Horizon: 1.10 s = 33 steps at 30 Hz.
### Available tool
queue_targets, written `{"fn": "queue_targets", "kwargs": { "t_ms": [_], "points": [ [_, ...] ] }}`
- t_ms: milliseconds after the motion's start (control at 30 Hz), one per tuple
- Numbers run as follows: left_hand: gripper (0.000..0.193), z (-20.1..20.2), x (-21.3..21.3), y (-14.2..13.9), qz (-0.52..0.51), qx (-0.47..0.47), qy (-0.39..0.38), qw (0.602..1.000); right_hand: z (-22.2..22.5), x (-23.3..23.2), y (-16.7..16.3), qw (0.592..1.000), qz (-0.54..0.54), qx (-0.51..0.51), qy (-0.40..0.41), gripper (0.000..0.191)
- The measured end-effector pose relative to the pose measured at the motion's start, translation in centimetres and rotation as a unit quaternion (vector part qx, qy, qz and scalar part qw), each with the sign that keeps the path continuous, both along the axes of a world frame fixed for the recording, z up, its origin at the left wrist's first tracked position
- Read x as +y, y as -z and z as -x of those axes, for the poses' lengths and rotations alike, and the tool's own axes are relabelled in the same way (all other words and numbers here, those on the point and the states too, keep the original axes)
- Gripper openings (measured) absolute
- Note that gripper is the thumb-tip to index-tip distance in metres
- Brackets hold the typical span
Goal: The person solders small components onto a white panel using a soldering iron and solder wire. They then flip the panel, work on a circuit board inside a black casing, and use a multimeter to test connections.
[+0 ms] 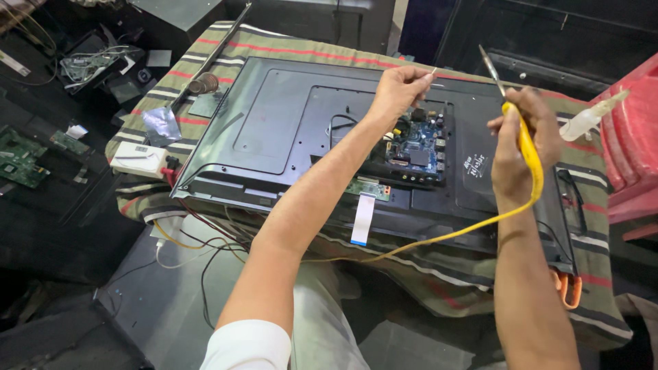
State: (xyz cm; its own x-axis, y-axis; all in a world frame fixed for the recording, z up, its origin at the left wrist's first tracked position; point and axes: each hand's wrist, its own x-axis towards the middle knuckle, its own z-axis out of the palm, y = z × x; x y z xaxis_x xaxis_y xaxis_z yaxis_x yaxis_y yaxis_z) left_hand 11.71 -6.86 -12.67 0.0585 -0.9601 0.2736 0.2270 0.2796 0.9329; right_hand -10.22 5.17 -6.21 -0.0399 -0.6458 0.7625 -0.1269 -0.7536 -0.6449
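With the television (288, 130) laid face down on a striped cloth (473, 274) to cushion the screen and expose the back, worked from above. Off to the left: loose circuit boards (20, 161) on the floor, clear of the bench. Left hand (397, 89) raised over the blue circuit board (415, 147), fingertips pinched together on a thin wire (433, 70), kept ready. Right hand (521, 147) clamped on a yellow-handled soldering iron (510, 113), tip up, away from parts; yellow cord (439, 240) trailing across the cloth.
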Motion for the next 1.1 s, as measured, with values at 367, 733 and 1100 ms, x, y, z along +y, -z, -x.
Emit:
{"fn": "queue_targets", "kwargs": {
  "t_ms": [367, 733, 1100],
  "points": [
    [0.018, -0.2, 0.6, -0.4, 0.008, -0.042, -0.031, 0.999, 0.6, 0.6, 2.2, 0.997, 0.044, 0.057, -0.042, 0.017],
    [0.015, -0.1, 0.1, 0.1, 0.019, -0.046, -0.058, 0.997, 0.8, 1.1, 1.7, 0.99, 0.055, 0.128, -0.034, 0.016],
    [0.014, 0.0, -0.6, 0.6, 0.033, -0.051, -0.062, 0.996, 0.8, 0.9, 1.6, 0.986, 0.066, 0.153, -0.03, 0.018]
  ]
}}
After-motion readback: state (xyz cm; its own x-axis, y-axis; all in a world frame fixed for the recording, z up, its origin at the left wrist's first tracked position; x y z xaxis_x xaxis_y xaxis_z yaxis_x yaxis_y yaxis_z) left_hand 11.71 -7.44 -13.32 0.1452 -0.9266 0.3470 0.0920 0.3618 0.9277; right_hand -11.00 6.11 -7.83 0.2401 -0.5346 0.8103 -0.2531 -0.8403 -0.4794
